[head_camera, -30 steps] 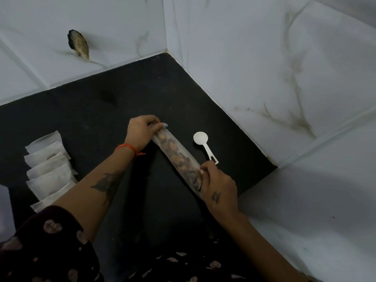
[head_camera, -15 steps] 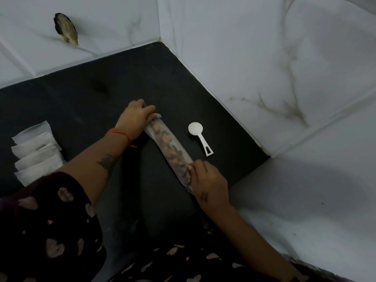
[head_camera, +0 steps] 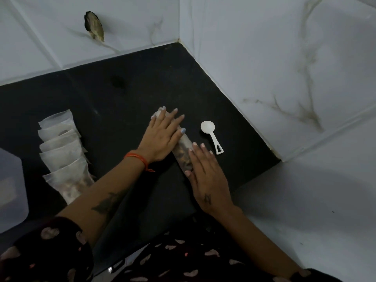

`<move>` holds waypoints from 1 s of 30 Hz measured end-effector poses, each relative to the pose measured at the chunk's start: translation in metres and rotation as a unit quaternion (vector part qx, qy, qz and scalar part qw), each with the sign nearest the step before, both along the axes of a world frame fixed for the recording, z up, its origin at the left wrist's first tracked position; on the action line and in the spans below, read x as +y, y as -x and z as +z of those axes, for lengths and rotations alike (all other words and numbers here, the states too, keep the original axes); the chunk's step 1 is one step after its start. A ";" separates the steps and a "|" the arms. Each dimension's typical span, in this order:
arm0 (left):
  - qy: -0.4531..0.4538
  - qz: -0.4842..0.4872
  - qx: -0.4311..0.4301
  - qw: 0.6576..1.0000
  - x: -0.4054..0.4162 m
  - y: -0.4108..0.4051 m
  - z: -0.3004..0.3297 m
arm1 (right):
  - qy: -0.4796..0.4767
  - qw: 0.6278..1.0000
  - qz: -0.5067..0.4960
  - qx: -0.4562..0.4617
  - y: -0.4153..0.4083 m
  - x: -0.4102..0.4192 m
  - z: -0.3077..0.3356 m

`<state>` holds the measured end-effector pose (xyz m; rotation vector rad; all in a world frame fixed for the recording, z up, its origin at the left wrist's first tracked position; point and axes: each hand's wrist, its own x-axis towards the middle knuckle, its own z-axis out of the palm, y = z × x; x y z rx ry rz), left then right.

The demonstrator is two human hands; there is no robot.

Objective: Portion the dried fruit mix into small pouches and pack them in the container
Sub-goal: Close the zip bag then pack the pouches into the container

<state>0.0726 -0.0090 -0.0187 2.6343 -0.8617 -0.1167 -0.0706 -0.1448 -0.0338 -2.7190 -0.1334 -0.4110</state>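
Pressing the long clear plastic bag of dried fruit mix (head_camera: 184, 154) flat, left hand (head_camera: 161, 137) and right hand (head_camera: 205, 171) lie open-fingered; likely next, packing the filled white pouches (head_camera: 63, 153).

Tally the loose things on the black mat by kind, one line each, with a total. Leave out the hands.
Filled small pouches, overlapping in a row at left: 6 visible
Rolled bag of dried fruit mix, under both hands: 1
White measuring spoon: 1
Translucent container, at the left edge: 1
Total: 9

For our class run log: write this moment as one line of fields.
left hand: flat on bag | right hand: flat on bag | spoon: beside bag | pouches: stacked left | container: far left
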 end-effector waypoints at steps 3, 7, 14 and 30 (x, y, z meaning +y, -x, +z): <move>-0.039 -0.003 -0.004 0.999 0.003 0.001 -0.006 | 0.032 0.999 0.025 0.033 -0.002 0.002 -0.005; -0.090 -0.018 -0.030 0.995 0.002 0.002 -0.009 | 0.061 0.996 0.035 0.048 -0.001 -0.002 -0.006; -0.080 0.025 -0.007 0.996 -0.004 0.011 0.001 | 0.058 0.993 0.043 0.090 0.001 -0.006 -0.001; 0.247 0.243 -0.034 0.938 0.027 0.053 0.048 | -0.132 0.985 0.107 0.020 -0.051 0.012 0.057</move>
